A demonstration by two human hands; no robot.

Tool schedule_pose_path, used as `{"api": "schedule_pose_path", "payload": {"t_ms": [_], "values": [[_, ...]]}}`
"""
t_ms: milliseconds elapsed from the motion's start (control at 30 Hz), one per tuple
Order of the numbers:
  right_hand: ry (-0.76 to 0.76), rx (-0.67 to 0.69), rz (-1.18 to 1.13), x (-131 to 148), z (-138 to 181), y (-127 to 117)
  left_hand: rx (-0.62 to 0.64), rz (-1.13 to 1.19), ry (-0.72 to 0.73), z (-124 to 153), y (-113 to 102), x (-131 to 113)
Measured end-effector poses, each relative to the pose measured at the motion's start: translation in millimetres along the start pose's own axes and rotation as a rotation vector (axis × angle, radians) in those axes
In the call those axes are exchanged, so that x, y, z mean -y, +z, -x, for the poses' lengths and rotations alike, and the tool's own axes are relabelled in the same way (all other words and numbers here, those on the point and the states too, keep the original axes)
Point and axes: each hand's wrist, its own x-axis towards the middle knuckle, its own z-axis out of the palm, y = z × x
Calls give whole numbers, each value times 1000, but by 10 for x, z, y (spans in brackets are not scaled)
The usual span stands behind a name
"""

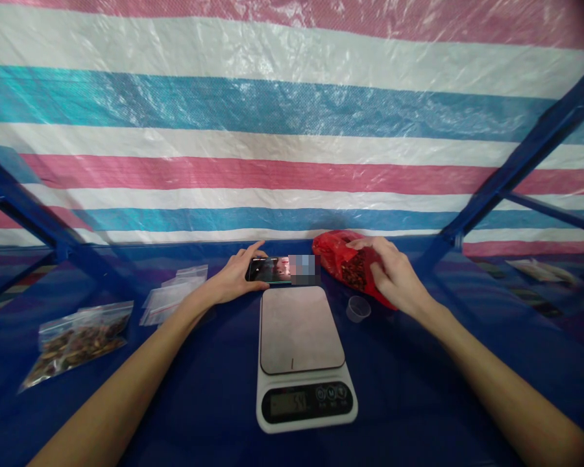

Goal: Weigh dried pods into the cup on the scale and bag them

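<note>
My left hand (236, 275) grips the left end of a smartphone (272, 271) lying sideways, thumb along its lower edge and a finger stretched out above it. The phone's screen is lit, and part of it is blurred out. At the right, my right hand (394, 272) is closed on the side of a red plastic bag (328, 245); some fingertips are hidden. Inside the bag are small dark reddish-brown dried pieces (354, 269). Between my arms stands a white kitchen scale (302, 331) with a bare plate; its display seems to read 54. A small clear plastic cup (358, 309) sits beside it.
Left of my left forearm lie several clear zip bags (175, 295) and a filled zip bag (82, 340) of dried brown pieces. Blue metal posts (516, 162) rise on both sides of the blue tabletop (418, 402). A striped plastic sheet (272, 155) hangs behind.
</note>
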Motion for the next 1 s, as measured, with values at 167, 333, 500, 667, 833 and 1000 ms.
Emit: {"api": "schedule_pose_path", "payload": {"t_ms": [167,333,500,667,833,1000], "values": [[-28,43,68,-22,23,36,6,-5,25,8,2,-26],[-22,61,89,-11,20,36,58,-47,16,5,-34,-71],[-33,63,90,-11,12,21,66,-35,14,-25,-58,-81],[-13,56,66,-59,23,39,66,-18,47,-53,-57,-49],[-8,74,53,-63,25,41,28,-88,91,11,-35,-29],[-11,73,64,-54,23,26,46,-169,139,114,-52,-37]]}}
